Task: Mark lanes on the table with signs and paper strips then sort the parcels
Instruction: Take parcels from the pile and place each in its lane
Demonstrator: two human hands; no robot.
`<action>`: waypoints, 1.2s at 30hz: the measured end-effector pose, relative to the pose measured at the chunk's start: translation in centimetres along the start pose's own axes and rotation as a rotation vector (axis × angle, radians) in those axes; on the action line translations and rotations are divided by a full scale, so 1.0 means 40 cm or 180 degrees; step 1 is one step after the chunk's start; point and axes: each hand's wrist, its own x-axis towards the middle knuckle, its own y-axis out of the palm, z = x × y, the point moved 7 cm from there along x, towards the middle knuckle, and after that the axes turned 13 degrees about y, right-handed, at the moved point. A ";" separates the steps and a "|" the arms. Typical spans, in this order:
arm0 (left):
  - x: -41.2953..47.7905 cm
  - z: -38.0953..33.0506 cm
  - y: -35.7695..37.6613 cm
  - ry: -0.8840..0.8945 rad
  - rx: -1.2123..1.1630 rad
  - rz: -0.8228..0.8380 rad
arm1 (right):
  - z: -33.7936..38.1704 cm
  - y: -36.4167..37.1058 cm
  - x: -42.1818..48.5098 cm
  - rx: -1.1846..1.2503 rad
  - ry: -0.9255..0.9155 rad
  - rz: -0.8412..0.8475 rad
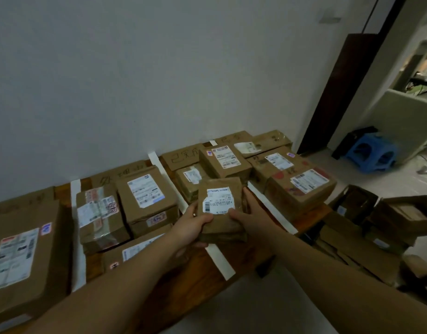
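Observation:
A flat brown parcel with a white label is held over the third lane of the wooden table. My left hand grips its left lower edge and my right hand grips its right side. White paper strips divide the table into lanes. Cardboard signs with handwriting stand at the back against the wall. Parcels lie in each lane: a large one at the far left, two boxes in the second lane, boxes behind the held parcel, and more at the right.
Right of the table, on the floor, lie open and flattened cardboard boxes. A blue plastic stool stands farther back by a doorway. A dark board leans against the wall corner.

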 end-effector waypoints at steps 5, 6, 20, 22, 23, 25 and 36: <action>0.089 0.020 0.043 -0.0365 0.0236 0.0246 | -0.026 -0.048 0.122 -0.0392 0.0284 0.0301; 0.102 0.032 0.056 -0.0442 0.0283 0.0257 | -0.040 -0.056 0.138 -0.0458 0.0322 0.0365; 0.322 0.161 0.278 -0.0396 0.0199 -0.1239 | -0.180 -0.200 0.354 -0.3143 -0.0519 0.0521; 0.348 0.153 0.291 -0.0329 0.0111 -0.1364 | -0.159 -0.217 0.371 -0.3725 -0.0847 0.0319; 0.361 0.147 0.296 -0.0334 0.0071 -0.1405 | -0.144 -0.219 0.374 -0.3916 -0.0989 0.0238; 0.379 0.133 0.307 -0.0421 0.0004 -0.1416 | -0.124 -0.218 0.378 -0.4154 -0.1102 0.0167; 0.092 -0.080 -0.017 -0.0107 0.1604 -0.1628 | 0.129 0.003 0.252 -0.3918 -0.1790 0.0606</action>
